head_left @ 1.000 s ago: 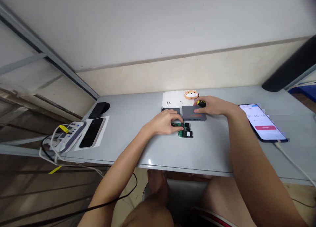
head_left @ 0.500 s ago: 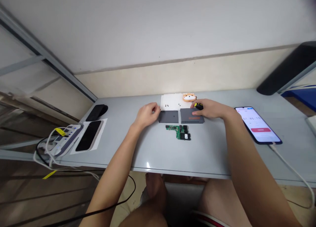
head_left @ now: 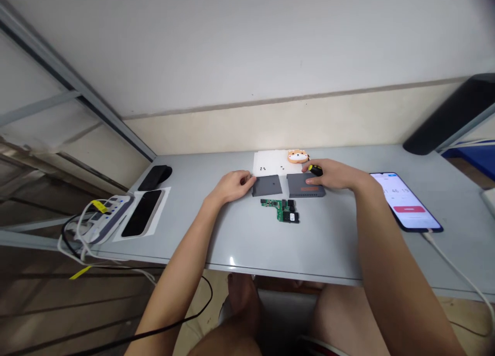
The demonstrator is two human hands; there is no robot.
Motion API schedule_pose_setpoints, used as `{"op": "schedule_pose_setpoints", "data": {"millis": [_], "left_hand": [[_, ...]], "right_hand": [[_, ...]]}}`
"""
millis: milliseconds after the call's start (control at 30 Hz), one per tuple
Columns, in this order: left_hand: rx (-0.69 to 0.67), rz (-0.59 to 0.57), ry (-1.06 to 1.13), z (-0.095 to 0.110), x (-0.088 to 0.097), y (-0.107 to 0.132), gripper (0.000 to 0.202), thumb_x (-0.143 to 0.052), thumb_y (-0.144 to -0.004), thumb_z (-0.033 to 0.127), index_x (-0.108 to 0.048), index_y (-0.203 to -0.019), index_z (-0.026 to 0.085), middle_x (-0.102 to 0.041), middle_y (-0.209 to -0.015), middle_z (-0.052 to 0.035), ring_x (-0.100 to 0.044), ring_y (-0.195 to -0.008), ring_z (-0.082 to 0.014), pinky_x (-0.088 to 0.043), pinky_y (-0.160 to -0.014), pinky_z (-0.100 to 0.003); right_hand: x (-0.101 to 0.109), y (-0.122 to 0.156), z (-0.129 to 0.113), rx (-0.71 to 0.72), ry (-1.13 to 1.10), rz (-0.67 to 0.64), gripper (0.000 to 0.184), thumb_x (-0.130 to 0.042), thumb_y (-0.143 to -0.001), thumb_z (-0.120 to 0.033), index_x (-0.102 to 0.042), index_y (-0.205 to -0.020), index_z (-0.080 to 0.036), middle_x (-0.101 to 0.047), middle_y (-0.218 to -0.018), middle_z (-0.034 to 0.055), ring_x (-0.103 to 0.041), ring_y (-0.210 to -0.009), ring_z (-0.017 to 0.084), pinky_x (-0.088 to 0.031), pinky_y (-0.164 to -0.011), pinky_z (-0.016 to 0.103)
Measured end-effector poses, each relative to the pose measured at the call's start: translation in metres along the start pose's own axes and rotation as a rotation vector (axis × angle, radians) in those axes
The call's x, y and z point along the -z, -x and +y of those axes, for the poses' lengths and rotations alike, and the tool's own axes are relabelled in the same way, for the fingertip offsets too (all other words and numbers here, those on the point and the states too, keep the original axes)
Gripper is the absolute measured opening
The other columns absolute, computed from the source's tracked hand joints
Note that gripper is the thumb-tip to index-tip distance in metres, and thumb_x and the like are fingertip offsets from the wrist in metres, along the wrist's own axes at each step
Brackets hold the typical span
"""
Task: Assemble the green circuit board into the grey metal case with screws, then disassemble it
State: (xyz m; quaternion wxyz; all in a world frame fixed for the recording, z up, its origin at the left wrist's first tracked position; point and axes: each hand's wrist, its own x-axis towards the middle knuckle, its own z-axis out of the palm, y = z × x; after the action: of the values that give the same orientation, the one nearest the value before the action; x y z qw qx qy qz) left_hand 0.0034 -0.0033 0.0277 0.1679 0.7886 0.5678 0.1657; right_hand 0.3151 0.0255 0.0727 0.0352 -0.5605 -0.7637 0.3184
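Observation:
My left hand (head_left: 232,184) rests on the grey table (head_left: 240,232), its curled fingers pinching the left edge of a flat dark grey cover plate (head_left: 267,185). My right hand (head_left: 332,173) lies on a second grey housing (head_left: 305,185) with an orange front and closes round a small yellow and black tool (head_left: 315,168). A green circuit board (head_left: 280,209) with black ports lies free on the table just in front of both grey parts.
A white sheet (head_left: 274,163) with tiny screws and an orange animal-shaped toy (head_left: 297,156) sit behind the parts. A lit phone (head_left: 405,201) on a white cable lies at right. At left are a black phone (head_left: 142,212), a black case (head_left: 155,176) and a power strip (head_left: 101,219).
My left hand left the circuit board and moved up and left to the edge of the grey cover plate. The right hand stayed on the housing.

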Motion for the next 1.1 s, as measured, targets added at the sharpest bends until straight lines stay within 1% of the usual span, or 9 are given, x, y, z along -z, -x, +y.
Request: {"op": "schedule_pose_setpoints", "data": {"millis": [133, 267, 433, 533, 700, 933, 1000, 1100], "left_hand": [[-0.005, -0.006, 0.009, -0.001, -0.003, -0.001, 0.037, -0.042, -0.098, 0.041, -0.036, -0.066, 0.023, -0.050, -0.065, -0.0006, -0.047, -0.062, -0.0180, -0.033, -0.063, -0.032], [-0.003, -0.010, 0.009, 0.000, -0.005, -0.002, 0.035, -0.041, -0.097, 0.039, -0.037, -0.067, 0.023, -0.051, -0.065, -0.0011, -0.049, -0.064, -0.0189, -0.034, -0.064, -0.032], [0.001, -0.005, 0.010, 0.003, -0.006, -0.002, 0.034, -0.039, -0.099, 0.038, -0.039, -0.069, 0.023, -0.054, -0.066, -0.0015, -0.048, -0.064, -0.0185, -0.034, -0.064, -0.032], [0.005, 0.002, -0.003, 0.003, -0.008, -0.003, 0.033, -0.039, -0.100, 0.037, -0.043, -0.070, 0.022, -0.058, -0.069, -0.0023, -0.051, -0.065, -0.0186, -0.035, -0.065, -0.032], [0.008, 0.018, -0.044, 0.001, -0.011, -0.004, 0.035, -0.039, -0.100, 0.035, -0.048, -0.070, 0.021, -0.063, -0.073, -0.0042, -0.054, -0.067, -0.0195, -0.037, -0.066, -0.032], [0.051, 0.038, -0.071, 0.003, -0.014, -0.006, 0.032, -0.041, -0.096, 0.033, -0.051, -0.068, 0.021, -0.062, -0.071, -0.0054, -0.054, -0.068, -0.0207, -0.036, -0.067, -0.033], [0.043, 0.044, -0.062, 0.003, -0.014, -0.006, 0.032, -0.041, -0.096, 0.034, -0.050, -0.068, 0.021, -0.062, -0.070, -0.0051, -0.053, -0.067, -0.0204, -0.036, -0.066, -0.033], [0.030, 0.051, -0.043, 0.003, -0.014, -0.005, 0.033, -0.040, -0.096, 0.034, -0.043, -0.066, 0.022, -0.059, -0.068, -0.0042, -0.050, -0.065, -0.0192, -0.035, -0.065, -0.032]], "right_hand": [[-0.002, -0.003, 0.005, 0.013, 0.021, -0.002, 0.036, -0.065, -0.088, -0.036, -0.065, -0.123, -0.025, -0.072, -0.114, 0.0086, -0.066, -0.096, 0.027, -0.051, -0.086, 0.041], [-0.005, -0.007, 0.009, 0.036, 0.000, 0.021, 0.036, -0.065, -0.087, -0.035, -0.065, -0.122, -0.025, -0.072, -0.117, 0.0087, -0.066, -0.098, 0.027, -0.051, -0.085, 0.040], [-0.007, -0.008, 0.004, 0.037, -0.014, 0.022, 0.032, -0.066, -0.087, -0.036, -0.067, -0.117, -0.025, -0.072, -0.113, 0.0084, -0.066, -0.094, 0.026, -0.050, -0.079, 0.037], [-0.007, -0.007, 0.001, 0.037, -0.007, 0.009, 0.030, -0.064, -0.089, -0.035, -0.066, -0.118, -0.024, -0.072, -0.113, 0.0084, -0.066, -0.094, 0.025, -0.050, -0.080, 0.036], [-0.005, -0.005, 0.000, -0.002, 0.006, 0.007, 0.031, -0.065, -0.089, -0.035, -0.066, -0.119, -0.025, -0.071, -0.114, 0.0080, -0.065, -0.095, 0.026, -0.050, -0.080, 0.037], [-0.004, -0.004, 0.001, 0.010, 0.016, 0.001, 0.031, -0.064, -0.090, -0.033, -0.065, -0.119, -0.024, -0.071, -0.112, 0.0069, -0.065, -0.092, 0.025, -0.050, -0.081, 0.038], [-0.004, -0.005, 0.001, 0.026, 0.002, -0.003, 0.030, -0.063, -0.090, -0.033, -0.065, -0.118, -0.024, -0.071, -0.112, 0.0068, -0.066, -0.092, 0.025, -0.051, -0.082, 0.038], [-0.004, -0.006, 0.002, 0.036, 0.000, -0.008, 0.028, -0.064, -0.090, -0.033, -0.064, -0.116, -0.024, -0.072, -0.114, 0.0073, -0.068, -0.095, 0.026, -0.052, -0.083, 0.039]]}}
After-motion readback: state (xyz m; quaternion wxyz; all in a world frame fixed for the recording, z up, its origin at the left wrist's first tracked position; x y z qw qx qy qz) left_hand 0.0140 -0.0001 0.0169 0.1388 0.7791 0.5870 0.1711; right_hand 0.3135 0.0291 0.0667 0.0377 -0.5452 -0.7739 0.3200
